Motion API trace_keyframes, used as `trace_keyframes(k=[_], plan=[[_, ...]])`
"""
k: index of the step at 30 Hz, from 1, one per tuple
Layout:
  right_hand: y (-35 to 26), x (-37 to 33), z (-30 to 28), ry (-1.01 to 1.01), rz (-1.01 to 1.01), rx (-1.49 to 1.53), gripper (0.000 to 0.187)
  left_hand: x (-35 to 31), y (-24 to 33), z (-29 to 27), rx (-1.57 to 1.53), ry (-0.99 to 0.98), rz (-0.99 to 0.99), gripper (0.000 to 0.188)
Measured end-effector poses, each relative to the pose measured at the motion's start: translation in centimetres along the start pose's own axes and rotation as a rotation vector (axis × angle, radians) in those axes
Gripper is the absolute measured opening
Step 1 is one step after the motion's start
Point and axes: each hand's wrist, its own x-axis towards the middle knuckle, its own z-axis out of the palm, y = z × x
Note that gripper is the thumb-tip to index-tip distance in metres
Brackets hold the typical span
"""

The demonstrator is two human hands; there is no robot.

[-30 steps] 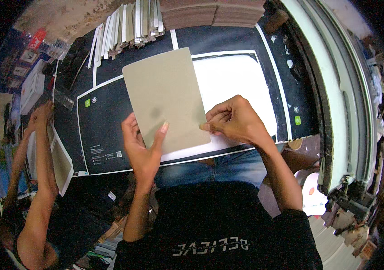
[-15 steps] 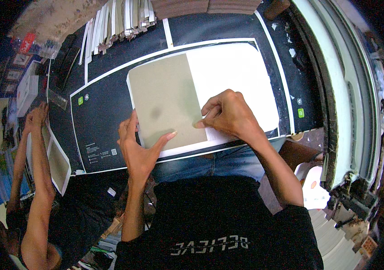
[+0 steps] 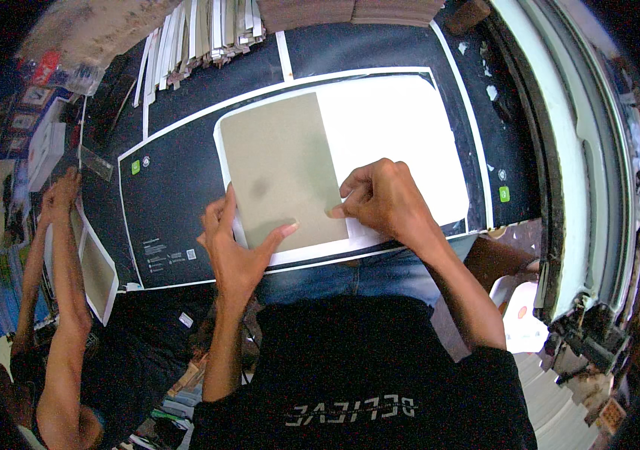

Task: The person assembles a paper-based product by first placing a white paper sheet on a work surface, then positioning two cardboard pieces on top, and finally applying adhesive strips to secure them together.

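Note:
A grey-brown rectangular board [image 3: 279, 161] lies flat on the left part of a larger white sheet [image 3: 391, 135] with rounded corners. At the board's near left corner is my left hand [image 3: 237, 236]. Its thumb stretches flat over the board's near side, while the fingers lie apart along the left edge. On the board's right edge, low down, my right hand [image 3: 387, 202] is closed in a pinch. Its thumb tip touches the board's face and the other fingers curl over the white sheet; whatever is between the fingertips is hidden.
A dark table covering [image 3: 177, 195] with white lines lies beneath. Paper strips [image 3: 204, 34] are heaped at the far left, beside brown boards [image 3: 350, 11]. A pale machine rail [image 3: 560, 150] borders the right. At left, another person's hands [image 3: 61, 195] hover by a pale-edged panel [image 3: 99, 274].
The whole view has shifted slightly, moving board, sheet and hands a little right and down in the picture. Both hands keep nearly the same pose on the board.

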Motion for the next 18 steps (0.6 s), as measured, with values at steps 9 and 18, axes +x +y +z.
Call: trace_keyframes(k=[9,18], plan=[[0.45,-0.61,0.68,0.065,-0.051,0.024,0.026,-0.31,-0.09,0.17,0.023,0.026,0.017,0.113],[0.40,-0.64,0.77,0.054,-0.041,0.036,0.021,-0.25,0.04,-0.03,0.036,0.014,0.044,0.110]])
